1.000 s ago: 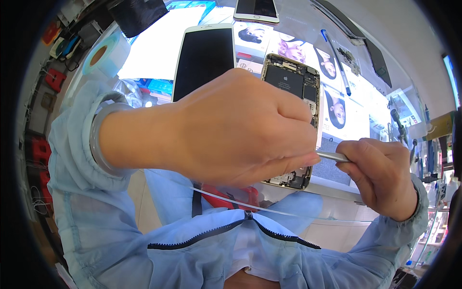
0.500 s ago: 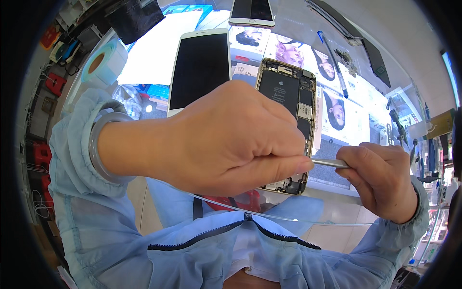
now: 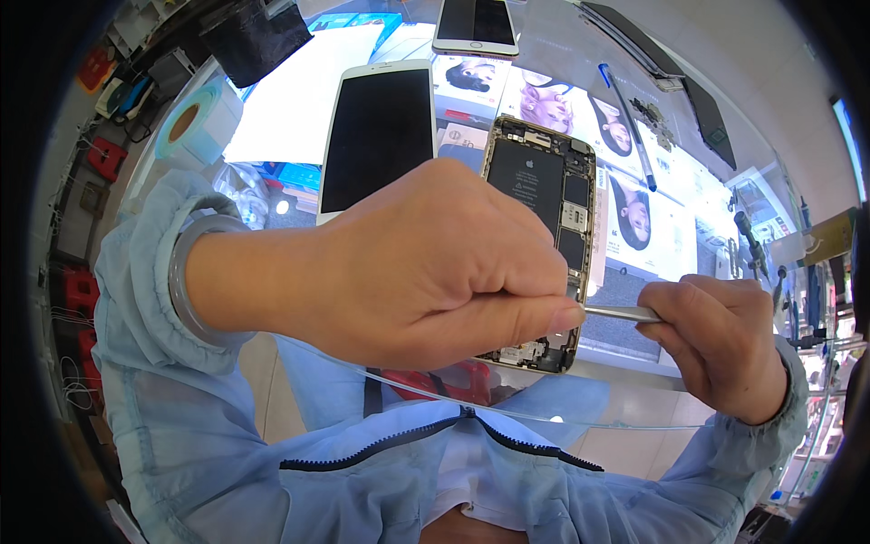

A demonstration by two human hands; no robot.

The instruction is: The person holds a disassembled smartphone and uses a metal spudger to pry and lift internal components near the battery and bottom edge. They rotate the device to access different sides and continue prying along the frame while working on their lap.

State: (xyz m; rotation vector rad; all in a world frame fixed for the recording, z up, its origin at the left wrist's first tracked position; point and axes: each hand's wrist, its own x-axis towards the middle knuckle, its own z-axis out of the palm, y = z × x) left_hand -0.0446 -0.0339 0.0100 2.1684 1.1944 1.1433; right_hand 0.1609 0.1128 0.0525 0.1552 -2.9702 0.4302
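Your right hand gripped slim metal tool — far end at your curled left hand, whose grasp you cannot tell. Opened phone lay partly beneath, right of white phone.

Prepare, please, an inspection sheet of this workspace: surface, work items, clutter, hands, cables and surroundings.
Surface: glass counter; printed boxes seem to lie beneath.
Work items: opened phone, insides up, partly hidden; metal tool between the hands.
Clutter: white-rimmed screen, pen, paper, tape roll; another phone beyond.
Hands: right hand grips the tool; left hand is curled above the opened phone, thumb at the tool's other visible end, grip hidden.
Cables: near the hands, nothing seen; thin white cable far left.
Surroundings: tiled floor below.
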